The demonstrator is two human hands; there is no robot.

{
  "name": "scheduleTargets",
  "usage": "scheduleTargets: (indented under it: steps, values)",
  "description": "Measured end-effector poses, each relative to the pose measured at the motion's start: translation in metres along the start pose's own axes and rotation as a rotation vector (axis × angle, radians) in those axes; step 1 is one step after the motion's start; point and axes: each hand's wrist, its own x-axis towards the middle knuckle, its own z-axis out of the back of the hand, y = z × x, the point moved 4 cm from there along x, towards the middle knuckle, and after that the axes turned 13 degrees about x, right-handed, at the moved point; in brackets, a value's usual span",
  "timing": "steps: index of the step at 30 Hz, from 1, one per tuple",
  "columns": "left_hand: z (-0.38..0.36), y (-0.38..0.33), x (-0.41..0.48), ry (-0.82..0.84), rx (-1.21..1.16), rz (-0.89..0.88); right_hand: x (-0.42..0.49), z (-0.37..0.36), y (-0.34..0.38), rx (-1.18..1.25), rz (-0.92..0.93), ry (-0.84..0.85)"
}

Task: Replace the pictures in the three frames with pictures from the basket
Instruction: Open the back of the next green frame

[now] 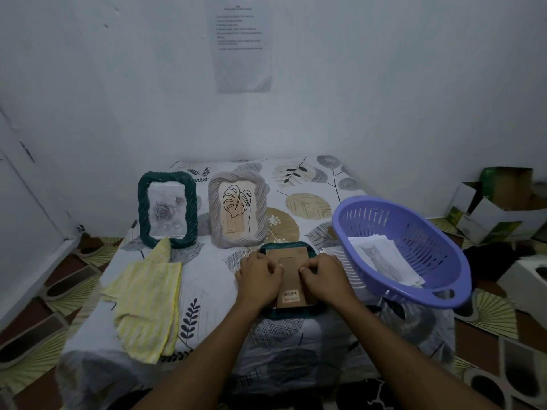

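Wall sheet (243, 45) and label (290, 293) illegible

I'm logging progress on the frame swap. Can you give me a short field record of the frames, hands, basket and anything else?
standing frames: green frame with rose picture; grey frame with leaf drawing
third frame: face down, brown back up
left hand: on the back, fingers curled
right hand: on the back, fingers curled
basket: purple, at right, pictures inside
cloth: yellow, left of the hands
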Motion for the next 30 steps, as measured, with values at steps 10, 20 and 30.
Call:
scheduleTargets:
  steps: [10,20,30]
  values:
    - [0.008,0.000,-0.005,-0.058,-0.218,0.026,0.001,0.006,0.007,0.175,0.001,-0.080]
    - [0.013,-0.001,-0.007,-0.077,-0.328,0.023,0.004,0.007,0.006,0.288,-0.041,-0.089]
    - [0.037,0.039,0.004,-0.091,-0.798,0.223,0.009,-0.002,0.016,0.432,0.011,-0.101]
